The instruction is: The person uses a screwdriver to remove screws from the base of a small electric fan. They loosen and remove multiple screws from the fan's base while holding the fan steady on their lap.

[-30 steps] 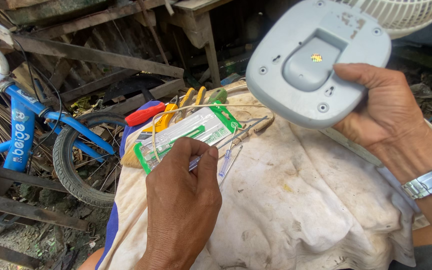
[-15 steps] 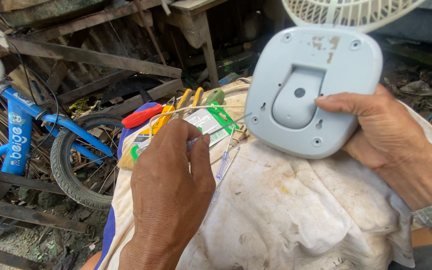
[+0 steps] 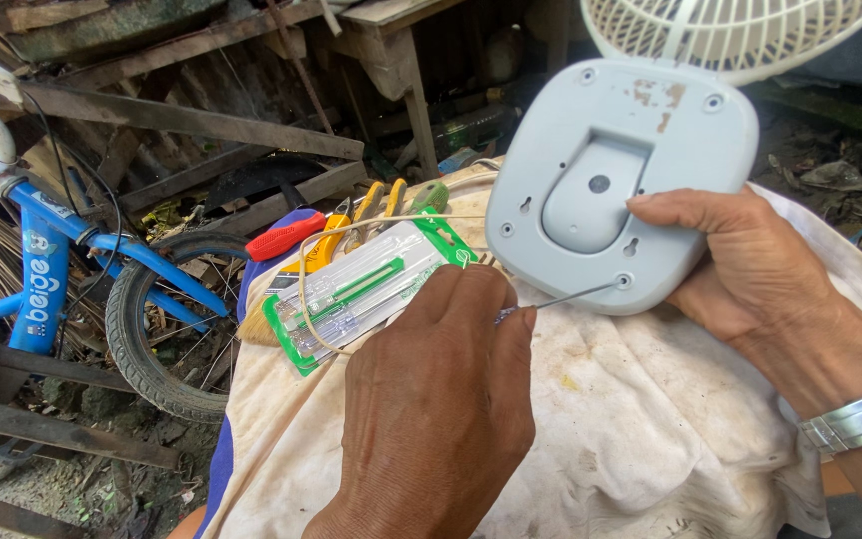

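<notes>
My right hand (image 3: 750,269) grips the grey underside of a small fan's base (image 3: 621,180), tipped up so its bottom faces me; the white fan grille (image 3: 730,30) pokes out above. My left hand (image 3: 431,399) is closed around a thin screwdriver (image 3: 571,296), whose metal tip sits in a screw hole at the base's lower right corner. Under my left hand, on a stained white cloth (image 3: 631,439), lies a clear plastic case with green trim (image 3: 361,289) that contains small screwdrivers.
A red-handled tool (image 3: 286,235) and yellow-handled pliers (image 3: 351,225) lie at the cloth's far edge. A blue bicycle (image 3: 52,260) stands at the left, its tyre (image 3: 142,329) close to the cloth. Wooden beams and scrap fill the background.
The fan base has swung down and toward me in my right hand. My left hand has risen from the screwdriver case and brought the screwdriver tip up into a screw hole in the base.
</notes>
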